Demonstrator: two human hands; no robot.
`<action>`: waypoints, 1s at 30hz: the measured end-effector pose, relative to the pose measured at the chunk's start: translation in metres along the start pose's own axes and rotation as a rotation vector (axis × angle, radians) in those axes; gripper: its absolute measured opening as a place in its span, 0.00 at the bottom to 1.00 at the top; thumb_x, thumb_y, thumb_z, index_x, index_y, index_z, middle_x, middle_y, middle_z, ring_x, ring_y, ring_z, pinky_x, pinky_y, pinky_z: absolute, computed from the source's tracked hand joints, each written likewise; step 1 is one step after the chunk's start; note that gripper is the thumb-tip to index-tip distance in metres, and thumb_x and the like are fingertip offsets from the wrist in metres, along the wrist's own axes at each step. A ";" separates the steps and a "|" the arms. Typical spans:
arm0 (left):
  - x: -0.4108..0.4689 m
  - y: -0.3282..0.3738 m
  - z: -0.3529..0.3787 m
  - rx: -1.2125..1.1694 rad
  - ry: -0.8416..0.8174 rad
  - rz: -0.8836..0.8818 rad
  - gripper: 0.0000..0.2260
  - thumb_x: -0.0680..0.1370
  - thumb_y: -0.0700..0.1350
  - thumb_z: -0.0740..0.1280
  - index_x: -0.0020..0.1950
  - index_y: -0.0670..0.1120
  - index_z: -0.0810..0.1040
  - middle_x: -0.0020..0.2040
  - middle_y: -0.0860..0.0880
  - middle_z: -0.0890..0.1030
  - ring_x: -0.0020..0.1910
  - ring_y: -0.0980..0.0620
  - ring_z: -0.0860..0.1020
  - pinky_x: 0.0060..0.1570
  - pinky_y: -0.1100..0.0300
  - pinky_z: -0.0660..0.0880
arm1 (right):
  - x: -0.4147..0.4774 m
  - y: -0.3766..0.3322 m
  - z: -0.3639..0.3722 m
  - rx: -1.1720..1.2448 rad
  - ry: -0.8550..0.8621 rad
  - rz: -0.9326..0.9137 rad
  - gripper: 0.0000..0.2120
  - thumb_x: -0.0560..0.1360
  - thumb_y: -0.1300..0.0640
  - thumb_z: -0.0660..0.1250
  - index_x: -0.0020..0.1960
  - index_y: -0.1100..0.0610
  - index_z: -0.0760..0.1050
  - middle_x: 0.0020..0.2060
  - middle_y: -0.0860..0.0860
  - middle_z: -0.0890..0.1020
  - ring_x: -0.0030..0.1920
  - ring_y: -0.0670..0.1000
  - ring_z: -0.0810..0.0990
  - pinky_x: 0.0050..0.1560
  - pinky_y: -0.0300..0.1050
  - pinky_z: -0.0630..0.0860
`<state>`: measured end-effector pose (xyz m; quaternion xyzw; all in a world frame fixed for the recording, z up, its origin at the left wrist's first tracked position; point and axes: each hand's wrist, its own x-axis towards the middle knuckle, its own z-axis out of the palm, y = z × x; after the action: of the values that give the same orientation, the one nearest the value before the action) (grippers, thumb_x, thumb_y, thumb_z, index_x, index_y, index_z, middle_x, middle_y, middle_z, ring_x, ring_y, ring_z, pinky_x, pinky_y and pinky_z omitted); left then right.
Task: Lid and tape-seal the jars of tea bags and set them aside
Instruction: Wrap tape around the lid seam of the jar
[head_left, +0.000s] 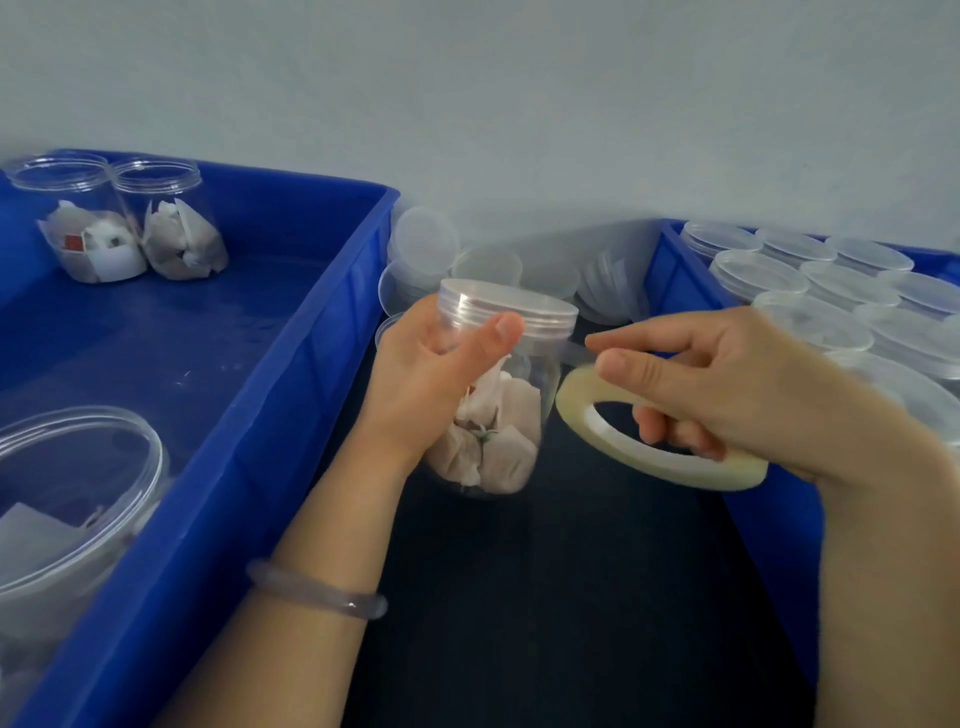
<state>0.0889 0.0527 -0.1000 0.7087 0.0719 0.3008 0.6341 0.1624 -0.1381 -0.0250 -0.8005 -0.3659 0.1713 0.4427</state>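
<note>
The left hand (426, 374) grips a lidded jar (498, 415); the right hand (727, 384) holds a tape roll (660, 467), fingers curled through it.

Clear glossy plastic jar (498, 395); blue plastic bin (291, 395).

Translucent pale bangle (317, 596), bare forearms

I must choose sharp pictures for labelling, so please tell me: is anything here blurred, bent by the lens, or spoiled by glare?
Head view: soft, even light, no hard shadows; the right hand and the tape roll are slightly smeared by motion; the jar in the left hand is sharper; the left blue bin looks bowed by the wide lens, with faint glare on its floor.
</note>
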 end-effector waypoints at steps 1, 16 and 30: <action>0.000 0.000 0.000 -0.005 -0.010 -0.008 0.27 0.65 0.66 0.70 0.57 0.50 0.78 0.51 0.54 0.84 0.52 0.57 0.81 0.49 0.61 0.78 | 0.000 0.000 0.000 -0.010 0.019 0.005 0.25 0.54 0.30 0.66 0.48 0.38 0.80 0.28 0.50 0.82 0.22 0.44 0.70 0.26 0.33 0.70; -0.005 0.013 -0.008 -0.100 -0.303 -0.047 0.29 0.62 0.69 0.69 0.55 0.51 0.78 0.49 0.55 0.84 0.50 0.57 0.82 0.45 0.67 0.77 | 0.003 0.002 0.003 -0.125 0.018 0.075 0.33 0.49 0.27 0.66 0.52 0.38 0.75 0.30 0.47 0.83 0.23 0.42 0.73 0.25 0.32 0.69; -0.001 0.007 -0.010 0.025 -0.197 0.049 0.32 0.65 0.63 0.70 0.63 0.48 0.71 0.53 0.57 0.83 0.53 0.58 0.81 0.49 0.64 0.78 | 0.009 0.009 0.006 -0.094 -0.011 -0.041 0.19 0.56 0.29 0.66 0.47 0.22 0.72 0.27 0.51 0.75 0.26 0.42 0.69 0.29 0.34 0.69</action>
<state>0.0812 0.0594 -0.0934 0.7443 -0.0045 0.2443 0.6215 0.1685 -0.1314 -0.0348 -0.8119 -0.3922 0.1491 0.4060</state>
